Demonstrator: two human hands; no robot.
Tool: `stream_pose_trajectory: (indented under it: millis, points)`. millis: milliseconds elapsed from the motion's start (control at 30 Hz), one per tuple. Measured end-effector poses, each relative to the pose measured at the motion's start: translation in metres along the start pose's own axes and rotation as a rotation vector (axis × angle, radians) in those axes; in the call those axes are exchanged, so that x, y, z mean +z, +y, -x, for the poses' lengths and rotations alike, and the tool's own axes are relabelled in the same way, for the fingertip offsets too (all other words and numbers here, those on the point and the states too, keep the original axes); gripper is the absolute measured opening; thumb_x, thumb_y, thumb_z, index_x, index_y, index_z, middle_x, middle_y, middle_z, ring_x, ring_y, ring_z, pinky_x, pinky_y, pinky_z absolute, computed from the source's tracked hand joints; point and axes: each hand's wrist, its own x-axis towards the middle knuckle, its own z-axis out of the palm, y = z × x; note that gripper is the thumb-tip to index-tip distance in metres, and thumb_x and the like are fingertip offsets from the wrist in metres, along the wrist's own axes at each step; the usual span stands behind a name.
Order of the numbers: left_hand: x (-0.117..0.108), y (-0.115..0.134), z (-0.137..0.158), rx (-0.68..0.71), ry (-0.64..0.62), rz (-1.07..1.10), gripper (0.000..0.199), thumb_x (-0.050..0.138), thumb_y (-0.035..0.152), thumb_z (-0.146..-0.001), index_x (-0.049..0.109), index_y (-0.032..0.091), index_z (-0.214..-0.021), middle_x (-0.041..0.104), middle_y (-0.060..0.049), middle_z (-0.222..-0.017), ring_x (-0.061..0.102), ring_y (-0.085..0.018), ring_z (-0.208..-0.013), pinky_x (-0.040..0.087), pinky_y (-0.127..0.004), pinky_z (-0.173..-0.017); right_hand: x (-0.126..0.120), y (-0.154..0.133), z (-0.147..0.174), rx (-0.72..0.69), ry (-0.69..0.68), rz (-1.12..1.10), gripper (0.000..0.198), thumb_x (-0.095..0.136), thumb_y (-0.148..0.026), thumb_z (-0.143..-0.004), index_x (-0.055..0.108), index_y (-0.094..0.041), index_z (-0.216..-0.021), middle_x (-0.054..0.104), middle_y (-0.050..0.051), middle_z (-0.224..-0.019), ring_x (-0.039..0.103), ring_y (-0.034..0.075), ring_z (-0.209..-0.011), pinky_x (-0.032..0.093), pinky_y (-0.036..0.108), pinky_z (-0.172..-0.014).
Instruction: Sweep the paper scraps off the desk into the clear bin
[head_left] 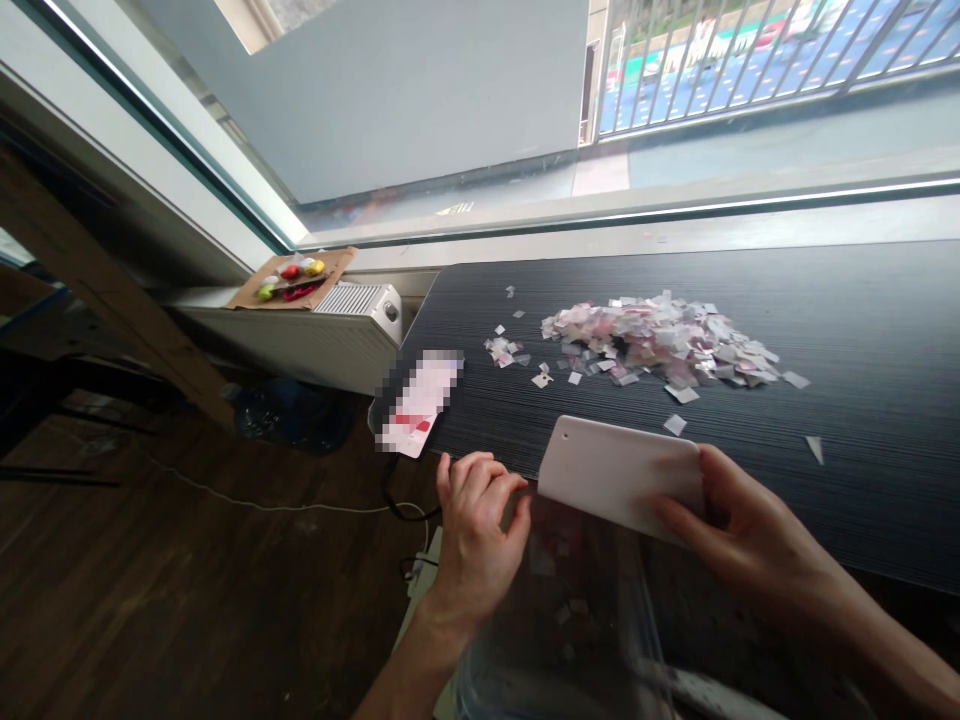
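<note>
Where the black, streak-grained tabletop (877, 340) is datum, far left of it: brown wooden beam (127, 290), slanted. Next, left of tabletop at its back end: flat tan cardboard sheet (251, 285) carrying small rounded red, yellow and green items (291, 271), material unclear. Below tabletop level, left: clear bluish plastic bottle (289, 412) on the floor. Just off tabletop's left end: white metal radiator (360, 300), slotted grille on top. On tabletop's left end: pale pink oblong item (420, 400), edges mosaicked, can't identify.

At tabletop's front edge: left hand (480, 505), fingers bent, thumb and forefinger tips close together; can't tell if they pinch anything. Under that edge: clear, wrinkled plastic container (555, 655), a few cut bits showing through; bag or bin, can't tell.

Over tabletop's front edge: thin white rectangular panel (615, 470), smooth, rounded corners, small hole in one. Behind it, on tabletop: loose heap of small white and pinkish square flakes (660, 340), thin, some translucent. Right hand (727, 510) closed on panel's right end, thumb on near face. Right of heap, on tabletop: lone pale triangular sliver (815, 450).
</note>
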Motion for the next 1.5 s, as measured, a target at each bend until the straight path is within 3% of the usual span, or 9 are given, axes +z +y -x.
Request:
stream_pose_trajectory:
  millis: [167, 267, 467, 567, 767, 967, 1200, 1400, 1500]
  points:
    - [-0.002, 0.000, 0.007, 0.000, 0.003, 0.000, 0.024, 0.057, 0.010, -0.084, 0.064, 0.022, -0.103, 0.065, -0.005, -0.095, 0.058, -0.026, -0.106, 0.030, -0.062, -0.108, -0.001, -0.002, 0.003, 0.033, 0.010, -0.011, 0.016, 0.058, -0.039, -0.083, 0.054, -0.024, -0.087, 0.062, -0.001, -0.067, 0.058, 0.017, -0.057, 0.048, 0.027, -0.050]
    - [-0.005, 0.001, 0.009, 0.017, -0.056, 0.037, 0.020, 0.054, 0.008, -0.085, 0.066, 0.022, -0.094, 0.064, -0.004, -0.090, 0.059, -0.024, -0.103, 0.029, -0.063, -0.109, -0.001, -0.002, 0.003, -0.025, -0.068, -0.004, 0.016, 0.058, -0.039, -0.083, 0.056, -0.024, -0.087, 0.063, 0.000, -0.069, 0.059, 0.018, -0.060, 0.049, 0.028, -0.052]
    - [-0.007, 0.000, 0.011, -0.005, -0.022, 0.067, 0.016, 0.054, 0.011, -0.086, 0.066, 0.022, -0.090, 0.063, -0.004, -0.089, 0.058, -0.025, -0.105, 0.029, -0.065, -0.109, -0.009, -0.013, -0.030, -0.008, 0.299, 0.042, 0.026, 0.064, -0.045, -0.079, 0.058, -0.026, -0.095, 0.068, 0.002, -0.077, 0.064, 0.021, -0.065, 0.050, 0.033, -0.059]
    - [-0.006, -0.002, 0.009, -0.022, 0.017, 0.057, 0.017, 0.054, 0.013, -0.087, 0.067, 0.023, -0.094, 0.064, -0.004, -0.092, 0.058, -0.026, -0.106, 0.029, -0.064, -0.110, -0.009, -0.025, -0.064, -0.041, 0.374, 0.149, 0.030, 0.066, -0.048, -0.075, 0.058, -0.025, -0.091, 0.063, 0.001, -0.067, 0.056, 0.020, -0.054, 0.044, 0.033, -0.052]
    - [-0.008, -0.008, 0.008, -0.023, 0.070, 0.028, 0.018, 0.054, 0.013, -0.087, 0.066, 0.023, -0.097, 0.065, -0.004, -0.093, 0.058, -0.025, -0.106, 0.032, -0.061, -0.109, 0.000, -0.039, -0.105, -0.097, 0.260, 0.209, 0.022, 0.061, -0.040, -0.076, 0.053, -0.024, -0.088, 0.058, 0.000, -0.063, 0.053, 0.018, -0.054, 0.040, 0.031, -0.052]
    - [-0.009, -0.011, 0.009, -0.033, 0.081, 0.034, 0.018, 0.053, 0.014, -0.088, 0.065, 0.023, -0.098, 0.064, -0.004, -0.092, 0.058, -0.026, -0.106, 0.034, -0.061, -0.107, -0.009, -0.022, -0.085, -0.059, 0.140, 0.181, 0.019, 0.061, -0.040, -0.076, 0.055, -0.025, -0.086, 0.063, 0.001, -0.069, 0.058, 0.020, -0.058, 0.044, 0.032, -0.053]
    - [-0.009, -0.006, 0.001, -0.002, 0.080, 0.045, 0.017, 0.055, 0.013, -0.088, 0.065, 0.022, -0.099, 0.064, -0.004, -0.093, 0.058, -0.026, -0.106, 0.033, -0.061, -0.108, -0.013, -0.016, -0.083, -0.036, 0.195, 0.159, 0.022, 0.062, -0.044, -0.074, 0.052, -0.026, -0.081, 0.061, 0.000, -0.064, 0.058, 0.020, -0.056, 0.045, 0.033, -0.053]
    - [-0.010, -0.007, 0.003, -0.008, 0.079, 0.025, 0.017, 0.055, 0.014, -0.088, 0.066, 0.022, -0.098, 0.065, -0.005, -0.093, 0.058, -0.026, -0.106, 0.033, -0.059, -0.108, -0.025, -0.019, -0.067, -0.041, 0.064, 0.165, 0.018, 0.062, -0.037, -0.071, 0.061, -0.025, -0.084, 0.065, 0.001, -0.063, 0.060, 0.020, -0.055, 0.047, 0.032, -0.052]
    - [-0.009, -0.007, 0.003, -0.007, 0.064, 0.027, 0.017, 0.055, 0.014, -0.088, 0.066, 0.022, -0.098, 0.065, -0.005, -0.093, 0.058, -0.026, -0.106, 0.032, -0.059, -0.108, -0.027, -0.016, -0.063, -0.057, 0.078, 0.113, 0.022, 0.063, -0.039, -0.072, 0.062, -0.025, -0.089, 0.066, 0.001, -0.066, 0.060, 0.020, -0.057, 0.048, 0.032, -0.052]
